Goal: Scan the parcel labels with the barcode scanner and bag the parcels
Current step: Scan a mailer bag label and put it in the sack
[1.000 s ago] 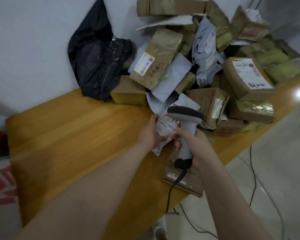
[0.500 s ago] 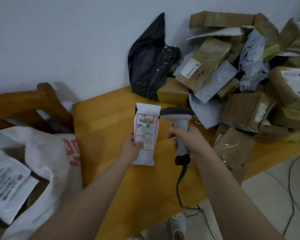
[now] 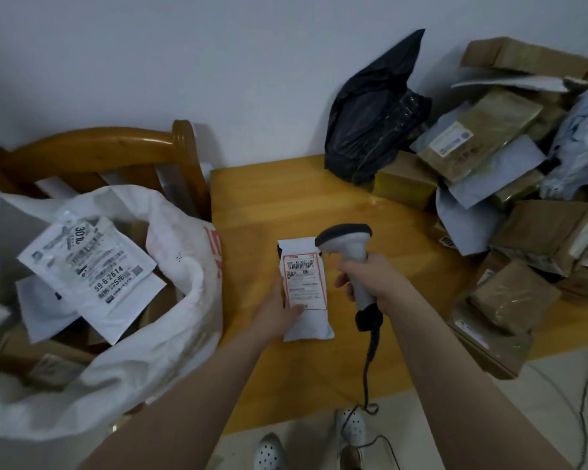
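My left hand point(image 3: 279, 312) holds a small white parcel point(image 3: 306, 290) by its lower left edge, thumb across the red-bordered label that faces up. The parcel hangs above the yellow wooden table point(image 3: 286, 198). My right hand point(image 3: 375, 281) grips the handle of a grey barcode scanner point(image 3: 348, 244), whose head sits just right of the parcel's top edge. The scanner's cable point(image 3: 369, 361) drops toward the floor. A large white sack point(image 3: 184, 266) stands open at the left with several parcels inside.
A pile of brown boxes and grey mailers point(image 3: 510, 184) fills the table's right side. A black plastic bag point(image 3: 370, 123) leans on the wall behind. A wooden chair point(image 3: 116, 144) holds the sack. Cables and my shoes point(image 3: 350, 425) are on the floor below.
My left hand lifted the white parcel out of the pile and carried it left over the bare table. The view swung left, bringing the sack into sight. The scanner stayed beside the parcel.
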